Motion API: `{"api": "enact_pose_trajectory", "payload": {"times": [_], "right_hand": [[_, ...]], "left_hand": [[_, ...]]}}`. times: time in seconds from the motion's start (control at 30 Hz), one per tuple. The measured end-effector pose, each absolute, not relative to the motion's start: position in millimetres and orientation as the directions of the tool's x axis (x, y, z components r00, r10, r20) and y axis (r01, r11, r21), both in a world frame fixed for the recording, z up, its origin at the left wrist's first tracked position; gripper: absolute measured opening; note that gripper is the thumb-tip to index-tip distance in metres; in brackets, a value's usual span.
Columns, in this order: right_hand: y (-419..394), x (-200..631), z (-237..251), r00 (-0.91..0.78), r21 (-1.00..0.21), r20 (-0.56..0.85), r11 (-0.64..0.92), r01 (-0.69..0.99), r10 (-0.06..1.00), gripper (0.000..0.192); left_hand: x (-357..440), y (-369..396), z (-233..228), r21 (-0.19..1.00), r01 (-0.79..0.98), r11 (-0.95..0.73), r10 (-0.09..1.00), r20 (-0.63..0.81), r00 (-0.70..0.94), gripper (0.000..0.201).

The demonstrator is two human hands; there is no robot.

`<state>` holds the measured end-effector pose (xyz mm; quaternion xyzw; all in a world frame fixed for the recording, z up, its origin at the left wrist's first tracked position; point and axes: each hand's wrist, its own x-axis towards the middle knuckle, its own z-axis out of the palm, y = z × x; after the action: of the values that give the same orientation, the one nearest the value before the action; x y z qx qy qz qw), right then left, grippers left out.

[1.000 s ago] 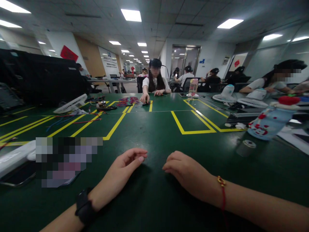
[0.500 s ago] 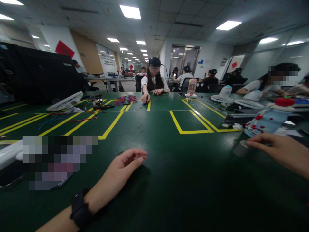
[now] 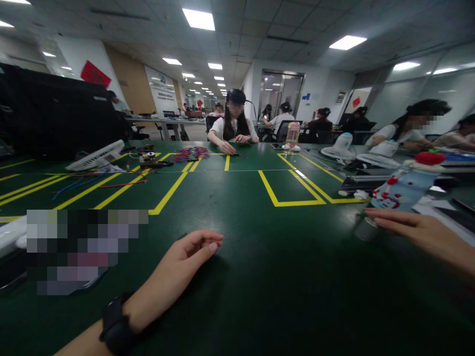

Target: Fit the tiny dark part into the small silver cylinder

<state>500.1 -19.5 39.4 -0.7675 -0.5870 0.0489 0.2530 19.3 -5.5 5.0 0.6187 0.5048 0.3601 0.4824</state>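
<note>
- My right hand [image 3: 423, 235] reaches out flat toward the right edge of the frame, fingers [image 3: 382, 215] straight and close together, tips resting on a small grey cylinder [image 3: 365, 230]; the forearm is cut off by the frame.
- The cylinder stands on the green desk [image 3: 282, 277] just in front of a tilted bottle [image 3: 403, 190], pale blue with red blotches and a red cap. Whether my fingertips grip the cylinder or only touch its top I cannot tell; its lower half is blurred.
- My left hand [image 3: 181, 262] lies palm-side down on the desk near the middle, fingers loosely curled and slightly apart, holding nothing. A black wristband [image 3: 117, 326] circles the wrist; the arm runs out of the bottom edge.
- A pixelated block hides what lies on the desk to my left; only a dark, glossy rim of it [image 3: 11, 274] shows beside it.
- The desk surface is matte, dark green, marked with yellow tape lines [image 3: 287, 198] forming open rectangles.
- Farther off: a white fan [image 3: 96, 158] lying on its side, a tangle of red and blue wires [image 3: 193, 154], a clear pink-tinted drinking bottle [image 3: 292, 134].
- A person across the desk [image 3: 233, 128] sits with both hands down on the surface; others to the right are partly cut off.
</note>
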Motion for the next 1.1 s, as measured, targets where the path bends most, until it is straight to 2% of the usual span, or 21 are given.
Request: {"api": "enact_pose_trajectory", "payload": {"times": [0.07, 0.1, 0.2, 0.27, 0.33, 0.43, 0.53, 0.6, 0.67, 0.77, 0.83, 0.93, 1.0, 1.1], "right_hand": [[-24, 502, 32, 0.335, -0.591, 0.093, -0.219, 0.776, 0.937, 0.053], [-26, 502, 29, 0.352, -0.617, 0.030, -0.260, 0.743, 0.935, 0.059], [-27, 488, 19, 0.369, -0.526, 0.055, -0.287, 0.800, 0.928, 0.064], [-25, 461, 16, 0.266, -0.482, 0.175, -0.153, 0.863, 0.948, 0.063], [-23, 417, 16, 0.070, -0.492, 0.282, 0.082, 0.867, 0.957, 0.060], [-21, 338, 19, -0.251, -0.548, 0.328, 0.400, 0.734, 0.911, 0.051], [-21, 276, 16, -0.406, -0.617, 0.339, 0.527, 0.585, 0.849, 0.047], [-20, 256, 10, -0.447, -0.647, 0.338, 0.549, 0.529, 0.828, 0.046], [-20, 250, 2, -0.438, -0.685, 0.335, 0.535, 0.494, 0.834, 0.053], [-18, 252, -8, -0.381, -0.786, 0.292, 0.447, 0.427, 0.877, 0.070], [-17, 253, -9, -0.376, -0.831, 0.256, 0.402, 0.384, 0.890, 0.073], [-17, 253, -7, -0.388, -0.842, 0.247, 0.395, 0.367, 0.888, 0.070], [-17, 253, -4, -0.392, -0.819, 0.268, 0.422, 0.389, 0.880, 0.064], [-19, 254, -4, -0.398, -0.760, 0.302, 0.471, 0.449, 0.866, 0.046]], "left_hand": [[19, -5, 5, 0.964, 0.266, -0.009, 0.971, -0.055, 0.232, 0.020], [19, -5, 4, 0.966, 0.259, -0.004, 0.972, -0.058, 0.230, 0.020], [21, -5, 5, 0.969, 0.249, -0.003, 0.975, -0.052, 0.216, 0.019], [22, -6, 6, 0.965, 0.261, -0.006, 0.977, -0.050, 0.208, 0.019], [24, -7, 8, 0.958, 0.285, -0.026, 0.978, -0.036, 0.207, 0.020], [25, -9, 9, 0.931, 0.355, -0.086, 0.973, 0.002, 0.231, 0.022], [25, -10, 9, 0.899, 0.413, -0.144, 0.966, 0.037, 0.258, 0.023], [27, -11, 10, 0.884, 0.432, -0.178, 0.961, 0.061, 0.270, 0.024], [33, -12, 14, 0.859, 0.461, -0.223, 0.953, 0.093, 0.288, 0.025], [49, -13, 25, 0.778, 0.516, -0.358, 0.917, 0.189, 0.352, 0.023], [61, -14, 34, 0.719, 0.522, -0.458, 0.873, 0.254, 0.416, 0.017], [70, -12, 46, 0.696, 0.486, -0.528, 0.836, 0.325, 0.442, 0.014], [66, -10, 48, 0.711, 0.482, -0.512, 0.852, 0.347, 0.392, 0.015], [52, -6, 37, 0.717, 0.526, -0.458, 0.885, 0.309, 0.349, 0.014]]}}
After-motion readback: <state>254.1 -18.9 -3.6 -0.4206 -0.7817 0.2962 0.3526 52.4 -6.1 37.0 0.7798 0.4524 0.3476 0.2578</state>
